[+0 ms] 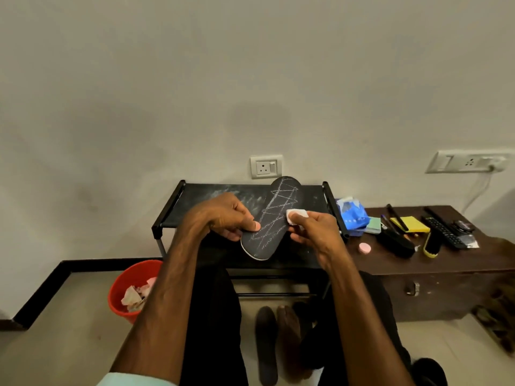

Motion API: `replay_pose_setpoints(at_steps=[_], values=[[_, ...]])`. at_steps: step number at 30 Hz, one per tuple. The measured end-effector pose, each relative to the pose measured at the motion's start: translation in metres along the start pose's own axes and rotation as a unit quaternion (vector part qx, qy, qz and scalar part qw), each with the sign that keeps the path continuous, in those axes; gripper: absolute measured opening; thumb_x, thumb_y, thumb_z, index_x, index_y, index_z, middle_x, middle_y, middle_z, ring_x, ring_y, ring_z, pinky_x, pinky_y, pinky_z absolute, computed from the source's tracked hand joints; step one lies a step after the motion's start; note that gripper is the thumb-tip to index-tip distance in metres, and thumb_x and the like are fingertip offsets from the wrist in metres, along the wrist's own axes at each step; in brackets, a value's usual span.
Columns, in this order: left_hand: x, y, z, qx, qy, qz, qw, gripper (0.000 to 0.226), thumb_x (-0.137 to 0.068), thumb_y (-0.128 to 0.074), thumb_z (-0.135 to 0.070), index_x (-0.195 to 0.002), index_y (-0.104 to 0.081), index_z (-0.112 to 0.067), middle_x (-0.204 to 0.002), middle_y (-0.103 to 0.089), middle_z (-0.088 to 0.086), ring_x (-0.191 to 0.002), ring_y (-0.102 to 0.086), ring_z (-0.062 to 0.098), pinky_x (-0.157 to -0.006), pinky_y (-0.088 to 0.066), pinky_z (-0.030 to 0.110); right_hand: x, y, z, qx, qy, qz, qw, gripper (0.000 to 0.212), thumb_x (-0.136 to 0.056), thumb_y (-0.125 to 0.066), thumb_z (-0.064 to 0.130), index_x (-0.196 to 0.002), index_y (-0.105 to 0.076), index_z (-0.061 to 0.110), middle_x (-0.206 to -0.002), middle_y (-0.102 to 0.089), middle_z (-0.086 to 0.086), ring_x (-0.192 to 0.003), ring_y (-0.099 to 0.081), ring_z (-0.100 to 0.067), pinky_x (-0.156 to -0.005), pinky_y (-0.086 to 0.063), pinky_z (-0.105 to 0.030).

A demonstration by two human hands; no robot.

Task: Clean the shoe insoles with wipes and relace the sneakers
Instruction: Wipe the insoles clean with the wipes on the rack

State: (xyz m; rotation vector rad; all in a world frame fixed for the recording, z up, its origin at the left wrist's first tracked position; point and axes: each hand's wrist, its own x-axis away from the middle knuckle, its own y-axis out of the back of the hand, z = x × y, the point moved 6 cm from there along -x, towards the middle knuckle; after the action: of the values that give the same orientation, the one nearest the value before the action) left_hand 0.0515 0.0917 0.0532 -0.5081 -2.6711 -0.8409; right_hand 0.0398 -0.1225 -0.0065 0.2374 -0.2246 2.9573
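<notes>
Forearms are filling the lower frame, with a pale sleeve (133, 380) showing on the left one. Left hand (231, 218) is gripping the insole (274, 215) near its heel end, thumb on the top face and fingers underneath. It's working as a clamp so the piece isn't flexing under wipe pressure. Insole is being held in the air above the lap, toe end pointing away, in front of the black rack (217, 196) and not resting on it. Right hand (315, 232) is pinching a folded white wipe (297, 213), thumb pressing it onto the insole's right edge around mid-length. Chalky zigzag marks are covering most of the dark face, so my read is that most of this one's wiping is still to do.

Around:
- Second insole (266, 344) is lying on the floor between the legs, just beside a bare foot (289, 330). Cannot tell if it's clean.
- Red bucket (131, 285) holding crumpled wipes is sitting on the floor to the left, handy for drops.
- Blue wipes pack (352, 215) is sitting at the wooden trunk's (418, 263) left end, near the right hand, good for refills.
- Brushes, a remote and a yellow pad are lying further right, well apart and not interfering.

Nothing is blocking the stroke. The left thumb is covering a patch, which will probably need a regrip.
</notes>
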Motion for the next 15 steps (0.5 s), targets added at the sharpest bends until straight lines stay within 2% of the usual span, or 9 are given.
replay_pose_setpoints(at_steps=[5, 8, 11, 15], values=[[-0.032, -0.011, -0.006, -0.020, 0.020, -0.015, 0.999, 0.024, -0.088, -0.078, -0.027, -0.103, -0.078, -0.007, -0.092, -0.076, 0.005, -0.080, -0.068, 0.012, -0.070, -0.060, 0.023, -0.039, 0.014, 0.010, 0.061, 0.051, -0.012, 0.997, 0.014, -0.090, -0.075, 0.011, -0.102, -0.077, 0.004, -0.089, -0.077, -0.011, -0.073, -0.067, -0.013, -0.067, -0.059, -0.030], [-0.057, -0.019, -0.007, -0.044, 0.027, -0.024, 0.998, 0.022, -0.094, -0.071, -0.028, -0.101, -0.078, -0.009, -0.085, -0.073, 0.002, -0.076, -0.064, 0.011, -0.069, -0.057, 0.021, -0.065, 0.023, 0.008, 0.108, 0.065, -0.008, 0.992, 0.017, -0.090, -0.075, 0.012, -0.105, -0.077, 0.005, -0.087, -0.078, -0.008, -0.072, -0.070, -0.012, -0.063, -0.059, -0.027], [-0.083, -0.020, -0.006, -0.063, 0.027, -0.069, 0.995, 0.012, -0.095, -0.068, -0.020, -0.091, -0.076, -0.013, -0.078, -0.072, -0.001, -0.070, -0.064, 0.009, -0.068, -0.055, 0.022, -0.093, 0.028, 0.006, 0.139, 0.078, 0.009, 0.987, 0.017, -0.090, -0.075, 0.014, -0.107, -0.075, 0.009, -0.089, -0.078, -0.004, -0.075, -0.073, -0.011, -0.062, -0.058, -0.024], [-0.129, -0.017, -0.003, -0.061, 0.004, -0.131, 0.989, 0.010, -0.093, -0.066, -0.007, -0.092, -0.072, -0.015, -0.093, -0.074, 0.003, -0.072, -0.065, 0.010, -0.065, -0.054, 0.023, -0.132, 0.023, -0.005, 0.170, 0.085, 0.036, 0.981, 0.020, -0.090, -0.076, 0.018, -0.109, -0.077, 0.011, -0.092, -0.078, -0.002, -0.087, -0.075, -0.018, -0.068, -0.061, -0.026]])
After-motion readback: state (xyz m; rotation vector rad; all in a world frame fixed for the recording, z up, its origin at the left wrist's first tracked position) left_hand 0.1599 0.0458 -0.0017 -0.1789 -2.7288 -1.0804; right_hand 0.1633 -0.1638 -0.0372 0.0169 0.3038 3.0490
